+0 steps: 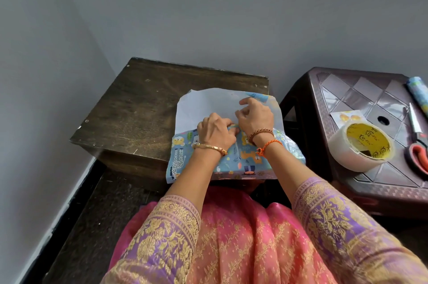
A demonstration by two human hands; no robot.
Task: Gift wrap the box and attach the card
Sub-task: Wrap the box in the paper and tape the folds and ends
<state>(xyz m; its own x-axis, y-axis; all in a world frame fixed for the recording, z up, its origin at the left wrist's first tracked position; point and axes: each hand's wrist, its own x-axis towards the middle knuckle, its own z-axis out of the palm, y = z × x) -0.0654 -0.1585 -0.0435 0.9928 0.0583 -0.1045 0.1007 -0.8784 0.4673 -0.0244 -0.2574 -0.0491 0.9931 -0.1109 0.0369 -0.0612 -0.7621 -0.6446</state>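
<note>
Two hands meet at the middle of the wrapping paper (234, 161), right over the seam. The left hand (214, 130) has its fingers curled down onto the printed fold; whether that grip actually pinches the paper or only presses it, I cannot tell. The right hand (254, 116) is curled too, fingertips bent onto the white underside, the grip closed against the paper's edge. Look at that paper: pale blue, scattered with cartoon animals, a spotted cat, orange tigers, a monkey face, with its plain white reverse turned up on the far half. The box itself is hidden beneath it. The whole bundle sits at the near right corner of the dark wooden table (139, 107), its near edge hanging over the side. Beside it, on a brown plastic stool (361, 91), stand a big roll of clear tape (361, 147) with a yellow core, a small card (347, 116) partly behind it, scissors (416, 144) with orange handles, and a rolled sheet of paper (418, 91).
</note>
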